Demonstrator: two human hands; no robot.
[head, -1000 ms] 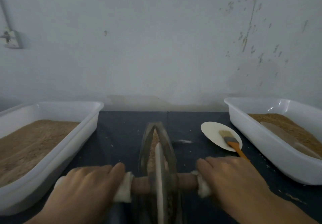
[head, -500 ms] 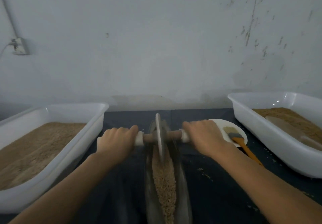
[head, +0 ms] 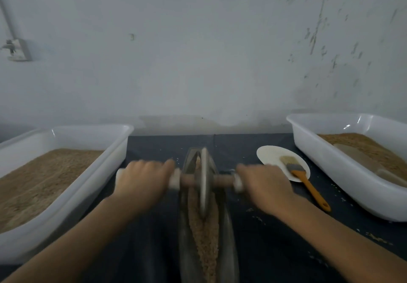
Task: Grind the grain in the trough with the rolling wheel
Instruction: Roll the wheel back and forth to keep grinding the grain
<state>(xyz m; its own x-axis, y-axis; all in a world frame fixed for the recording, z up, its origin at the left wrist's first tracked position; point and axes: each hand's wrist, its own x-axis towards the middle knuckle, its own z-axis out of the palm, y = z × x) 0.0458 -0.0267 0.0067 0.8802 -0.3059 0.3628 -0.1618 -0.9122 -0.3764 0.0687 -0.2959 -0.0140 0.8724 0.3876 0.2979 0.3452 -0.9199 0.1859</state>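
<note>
left hand point(head: 144, 182) grips axle point(head: 222, 180) | right hand point(head: 264, 185) grips axle | wheel point(head: 204, 181) between hands, in trough point(head: 229, 234)

Dark table point(head: 154, 148) holds a metal trough point(head: 226, 234) between the hands' fingers, a white tub point(head: 88, 185) outside each set point(head: 330, 172), plus a plate point(head: 271, 155) and loose grains point(head: 378, 238) beyond the right fingers.

Wheel upright in my grain trough

The thin metal rolling wheel point(head: 204, 181) stands on edge toward the trough's point(head: 228, 234) 12 o'clock end; brown grain point(head: 204, 243) fills the narrow dark channel toward 6 o'clock.
</note>
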